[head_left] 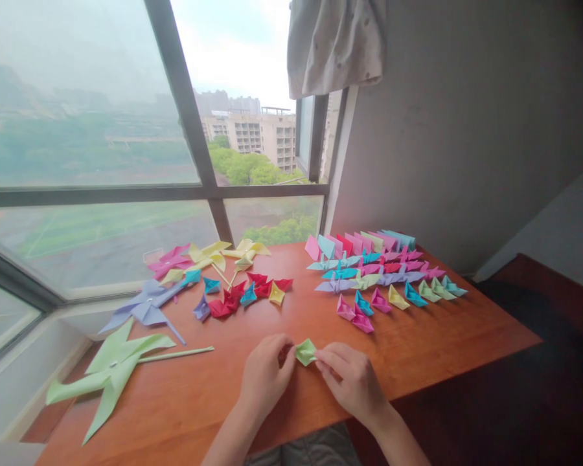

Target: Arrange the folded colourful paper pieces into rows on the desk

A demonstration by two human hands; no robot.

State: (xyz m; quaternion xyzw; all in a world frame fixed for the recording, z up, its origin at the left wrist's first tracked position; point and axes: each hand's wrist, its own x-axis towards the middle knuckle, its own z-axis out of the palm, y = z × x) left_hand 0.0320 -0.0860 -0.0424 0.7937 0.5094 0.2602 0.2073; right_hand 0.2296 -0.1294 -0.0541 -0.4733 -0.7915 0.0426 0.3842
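Fingers on the left hand (268, 372) and right hand (350, 378) are both pinching the little green paper piece (306, 352), one side each. It's over the near part of the wooden table (272, 421), with the green pinwheel (114, 369) lying on the table's left side.

You get bright, cool daylight from the window (194, 116), its sky washed nearly white. Haze veils the left panes. The wall (418, 129) falls into grey shade, darkest at your upper right corner, and a soft sheen lies on the table (282, 310). Your wide view stretches and tilts lines near the edges; fine detail looks slightly smeared.
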